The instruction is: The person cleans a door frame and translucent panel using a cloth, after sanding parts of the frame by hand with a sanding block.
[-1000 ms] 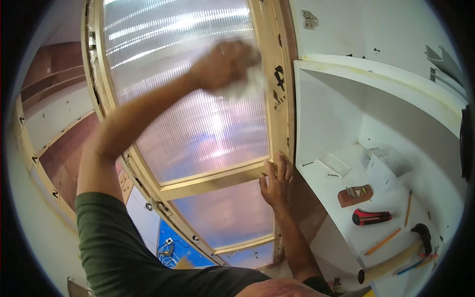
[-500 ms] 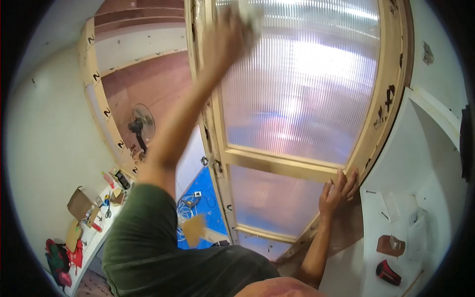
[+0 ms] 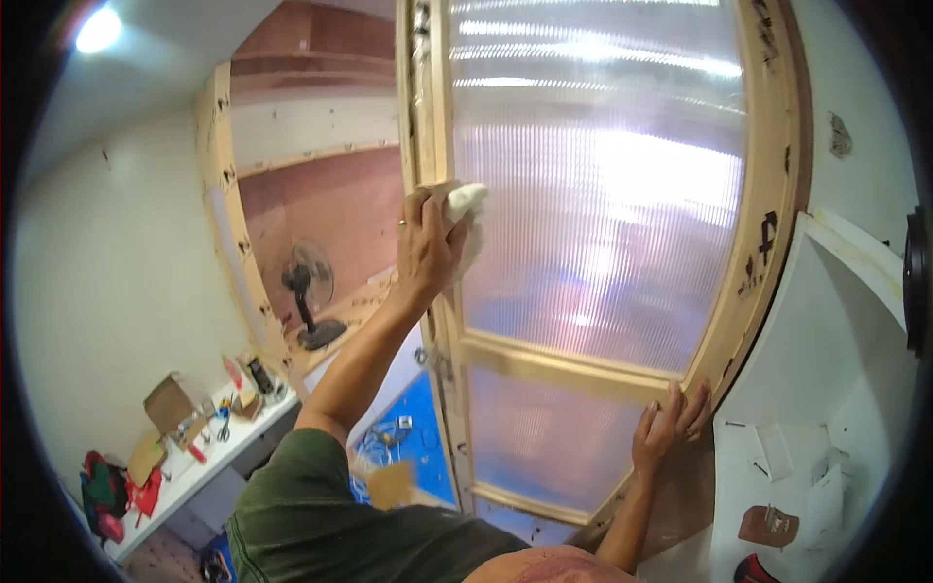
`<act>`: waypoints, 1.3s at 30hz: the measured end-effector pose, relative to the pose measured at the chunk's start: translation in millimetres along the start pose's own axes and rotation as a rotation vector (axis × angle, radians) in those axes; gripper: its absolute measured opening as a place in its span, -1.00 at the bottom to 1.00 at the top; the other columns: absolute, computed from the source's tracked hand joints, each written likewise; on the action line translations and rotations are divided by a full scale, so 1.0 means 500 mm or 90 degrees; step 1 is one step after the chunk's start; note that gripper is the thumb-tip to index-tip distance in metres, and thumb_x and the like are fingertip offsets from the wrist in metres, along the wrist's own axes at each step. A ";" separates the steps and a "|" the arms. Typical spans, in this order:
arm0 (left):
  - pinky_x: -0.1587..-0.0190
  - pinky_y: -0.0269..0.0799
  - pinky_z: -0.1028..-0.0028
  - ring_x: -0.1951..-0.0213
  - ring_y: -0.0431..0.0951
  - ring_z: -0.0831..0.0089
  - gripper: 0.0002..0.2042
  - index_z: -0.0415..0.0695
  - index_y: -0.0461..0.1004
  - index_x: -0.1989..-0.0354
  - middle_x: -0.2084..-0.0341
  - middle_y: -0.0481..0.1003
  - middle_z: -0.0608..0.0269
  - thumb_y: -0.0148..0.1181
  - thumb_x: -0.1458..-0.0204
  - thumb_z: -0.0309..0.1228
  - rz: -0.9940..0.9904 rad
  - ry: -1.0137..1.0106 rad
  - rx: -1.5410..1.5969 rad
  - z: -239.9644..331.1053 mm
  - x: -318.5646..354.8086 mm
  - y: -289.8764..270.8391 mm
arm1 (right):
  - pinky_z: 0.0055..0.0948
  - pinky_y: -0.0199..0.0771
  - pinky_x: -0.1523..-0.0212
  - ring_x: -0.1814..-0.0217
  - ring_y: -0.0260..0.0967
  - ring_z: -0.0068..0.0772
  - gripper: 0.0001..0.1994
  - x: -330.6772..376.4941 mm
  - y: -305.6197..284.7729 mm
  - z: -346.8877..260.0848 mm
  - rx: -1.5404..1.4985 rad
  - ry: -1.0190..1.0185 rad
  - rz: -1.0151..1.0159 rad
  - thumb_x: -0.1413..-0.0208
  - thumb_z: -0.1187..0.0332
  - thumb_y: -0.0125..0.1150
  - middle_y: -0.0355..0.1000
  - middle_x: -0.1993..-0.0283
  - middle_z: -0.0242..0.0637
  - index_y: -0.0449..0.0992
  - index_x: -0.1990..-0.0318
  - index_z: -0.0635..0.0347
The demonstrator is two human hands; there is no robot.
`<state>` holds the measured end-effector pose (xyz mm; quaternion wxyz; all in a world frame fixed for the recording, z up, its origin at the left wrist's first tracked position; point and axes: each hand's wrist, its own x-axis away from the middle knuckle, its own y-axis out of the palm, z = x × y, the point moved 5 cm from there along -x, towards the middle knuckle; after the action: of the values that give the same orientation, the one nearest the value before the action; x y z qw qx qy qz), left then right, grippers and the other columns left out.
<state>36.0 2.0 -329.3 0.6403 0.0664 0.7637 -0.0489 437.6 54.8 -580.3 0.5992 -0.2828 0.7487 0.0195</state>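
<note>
A tall door with a pale wooden frame (image 3: 573,365) and a ribbed translucent panel (image 3: 593,233) stands in front of me. My left hand (image 3: 428,243), with a ring on one finger, is closed round a crumpled white cloth (image 3: 468,201). Hand and cloth are at the frame's left upright, about mid-height of the upper panel, and the cloth overlaps the panel's edge. Lower on the right, my right hand (image 3: 671,428) lies against the frame near the crossbar's right end, its fingers spread and holding nothing.
At left, a white counter (image 3: 228,452) carries scissors, cardboard pieces and small items. A black fan (image 3: 309,296) stands beyond the opening. Cables lie on the blue floor covering (image 3: 423,428). On the right, a white shelf (image 3: 777,447) holds a brown piece and a red-and-black tool.
My left hand has come down along the frame's left upright with the cloth. The right hand stays at the crossbar's right end. The whole view has shifted slightly.
</note>
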 end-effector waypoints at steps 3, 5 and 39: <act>0.04 0.38 0.01 0.04 0.43 -0.08 -0.67 -0.25 0.41 0.11 0.12 0.42 -0.06 0.38 -0.07 -0.34 -0.001 -0.028 -0.164 -0.036 -0.141 0.031 | 0.34 -0.03 -0.42 -0.62 -0.18 0.31 -0.56 0.004 0.013 0.014 -0.029 0.001 0.008 -0.26 0.29 0.11 -0.06 -0.59 0.07 0.41 -0.29 0.09; 0.09 0.37 -0.01 0.15 0.44 -0.08 -0.80 -0.20 0.44 0.23 0.23 0.45 -0.09 0.29 -0.09 -0.37 0.110 0.032 -0.182 -0.052 -0.280 0.022 | 0.35 -0.04 -0.41 -0.61 -0.17 0.32 -0.56 0.002 -0.005 -0.002 -0.019 -0.007 0.015 -0.27 0.27 0.11 -0.06 -0.59 0.07 0.41 -0.29 0.08; -0.05 0.33 0.10 0.02 0.43 0.09 -0.62 -0.12 0.59 0.07 0.12 0.47 0.08 0.40 0.16 -0.54 -0.286 0.048 -0.013 0.025 0.314 -0.015 | 0.30 -0.06 -0.43 -0.56 -0.10 0.31 -0.58 -0.005 0.045 0.018 -0.008 -0.049 0.021 -0.27 0.20 0.12 -0.03 -0.54 0.14 0.48 -0.27 -0.05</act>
<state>19.9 -1.2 -486.1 0.5849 -0.1099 0.7832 -0.1801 436.1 77.9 -587.6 0.6256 -0.2733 0.7293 0.0447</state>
